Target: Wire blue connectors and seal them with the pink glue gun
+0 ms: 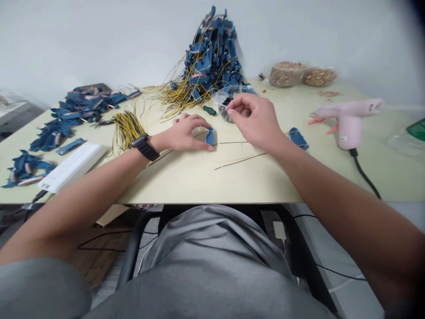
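Observation:
My left hand (186,133), with a black watch on its wrist, grips a small blue piece (210,137) between thumb and fingers at the middle of the table. Thin black and yellow wires run past that piece. My right hand (253,117) is closed in a pinch just right of a clear round tub (222,110) of small dark parts; whatever is between its fingertips is too small to name. Another blue piece (299,138) with wires lies beyond my right forearm. A green object (209,110) rests left of the tub.
A tall heap of blue pieces (212,57) with yellow wires stands at the back. Leftward lie more blue pieces (78,106), a yellow wire bundle (128,128) and a white box (75,166). On the right are a pink heat gun (350,126) and tubs of tan bits (287,74).

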### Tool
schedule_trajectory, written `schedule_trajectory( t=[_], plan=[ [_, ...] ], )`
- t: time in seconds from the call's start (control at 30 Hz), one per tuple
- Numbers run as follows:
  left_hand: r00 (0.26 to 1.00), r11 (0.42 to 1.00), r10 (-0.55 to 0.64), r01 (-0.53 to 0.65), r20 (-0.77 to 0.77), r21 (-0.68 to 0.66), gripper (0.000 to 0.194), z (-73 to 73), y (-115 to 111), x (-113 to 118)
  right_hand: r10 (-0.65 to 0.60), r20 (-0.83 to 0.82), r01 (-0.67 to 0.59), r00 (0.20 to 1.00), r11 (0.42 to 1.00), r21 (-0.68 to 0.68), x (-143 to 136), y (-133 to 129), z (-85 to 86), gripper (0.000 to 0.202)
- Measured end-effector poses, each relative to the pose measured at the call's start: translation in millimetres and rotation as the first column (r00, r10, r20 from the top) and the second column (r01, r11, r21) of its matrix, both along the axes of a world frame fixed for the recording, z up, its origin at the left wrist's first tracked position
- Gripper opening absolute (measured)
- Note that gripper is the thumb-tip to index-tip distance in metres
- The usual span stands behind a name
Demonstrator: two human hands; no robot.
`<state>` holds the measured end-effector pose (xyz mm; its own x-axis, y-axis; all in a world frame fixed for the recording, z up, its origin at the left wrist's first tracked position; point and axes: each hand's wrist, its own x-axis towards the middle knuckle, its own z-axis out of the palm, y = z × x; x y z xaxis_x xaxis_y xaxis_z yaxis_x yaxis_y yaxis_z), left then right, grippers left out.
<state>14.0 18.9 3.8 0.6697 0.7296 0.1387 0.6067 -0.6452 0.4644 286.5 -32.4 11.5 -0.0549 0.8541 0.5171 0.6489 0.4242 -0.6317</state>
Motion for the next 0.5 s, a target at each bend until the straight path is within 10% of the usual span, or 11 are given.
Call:
schedule_trajectory(
  t=[0.27, 0.5],
  plan=[
    [0.992, 0.995, 0.097, -0.093, -0.076, 0.047, 0.126, 18.2, -2.8, -15.9, 0.001, -0.062, -0.001, 0.998, 1.0, 0.0, -5.0, -7.5, 8.1, 0.019],
    [0.957, 0.973, 0.219, -0.2, -0.191, 0.114, 0.053, 70.9, 4.9, -107.7, -0.005, -0.055, 0.005, 0.998, 1.0, -0.007, -7.5, -11.9, 11.7, 0.02]
  ],
)
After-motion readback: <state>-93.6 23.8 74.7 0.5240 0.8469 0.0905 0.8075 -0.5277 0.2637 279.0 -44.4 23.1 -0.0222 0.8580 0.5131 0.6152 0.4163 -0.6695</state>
